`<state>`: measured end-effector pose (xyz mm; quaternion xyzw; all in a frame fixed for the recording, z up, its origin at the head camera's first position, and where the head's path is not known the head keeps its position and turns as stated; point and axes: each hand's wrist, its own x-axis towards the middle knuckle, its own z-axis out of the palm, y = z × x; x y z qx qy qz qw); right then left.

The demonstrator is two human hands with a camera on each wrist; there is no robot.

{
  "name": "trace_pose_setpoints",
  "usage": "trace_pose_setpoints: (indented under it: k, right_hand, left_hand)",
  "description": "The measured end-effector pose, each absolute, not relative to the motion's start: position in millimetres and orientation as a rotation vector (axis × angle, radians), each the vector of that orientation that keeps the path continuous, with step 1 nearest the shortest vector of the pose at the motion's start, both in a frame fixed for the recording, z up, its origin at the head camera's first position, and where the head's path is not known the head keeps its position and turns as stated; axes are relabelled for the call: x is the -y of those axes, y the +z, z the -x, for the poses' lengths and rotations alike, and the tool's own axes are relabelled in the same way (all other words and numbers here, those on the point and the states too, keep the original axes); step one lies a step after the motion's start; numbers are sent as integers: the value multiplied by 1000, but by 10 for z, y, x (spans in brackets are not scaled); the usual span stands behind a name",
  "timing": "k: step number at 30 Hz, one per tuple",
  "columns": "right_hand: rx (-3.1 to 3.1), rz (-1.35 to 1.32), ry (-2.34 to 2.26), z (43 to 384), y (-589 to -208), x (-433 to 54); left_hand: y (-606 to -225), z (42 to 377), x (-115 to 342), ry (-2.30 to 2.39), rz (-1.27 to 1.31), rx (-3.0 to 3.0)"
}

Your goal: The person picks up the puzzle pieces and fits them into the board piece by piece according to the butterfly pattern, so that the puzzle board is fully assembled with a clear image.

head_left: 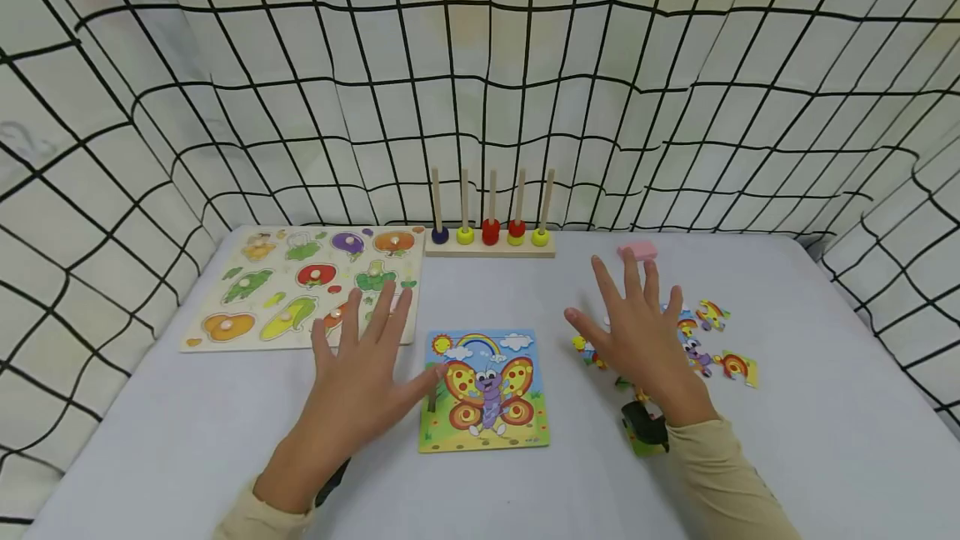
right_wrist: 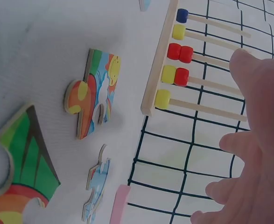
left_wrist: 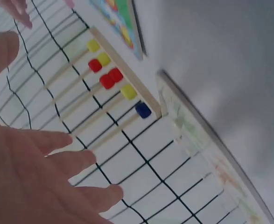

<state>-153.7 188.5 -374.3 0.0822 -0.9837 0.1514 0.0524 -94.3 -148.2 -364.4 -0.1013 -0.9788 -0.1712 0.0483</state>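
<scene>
Both left hand (head_left: 362, 382) and right hand (head_left: 643, 338) are spread wide, empty; open tabletop (head_left: 487, 494) edges the butterfly board (head_left: 491, 394)

Can't read any word, number or brand in any view. Can make out only a tiny dark mark (head_left: 532, 440) low on the right of the butterfly board (head_left: 487, 394), too small to decipher, and a faint grey curl (head_left: 18, 138) on the pale backdrop (head_left: 56, 161) at far left, equally illegible.

Both hands (head_left: 363, 386) (head_left: 643, 340) apart, fingers spread, thumbs pointing inward.
</scene>
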Motion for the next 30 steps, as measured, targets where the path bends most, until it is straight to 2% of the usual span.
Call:
trace_pose_setpoints:
  k: [5,13,30]
  right_hand:
    - [3005,-260,467,1533,-3706,-1932]
    - [3027,-256,530,1539,-3649,-1988]
    - [2997,-318,707,1524,-3479,-2179]
  left_hand:
    - [-3740,805,1422,-449,449,3072]
    - [-3874,789,1416,-491,600,3232]
    - [-3908,777,1359,-459,529,3287]
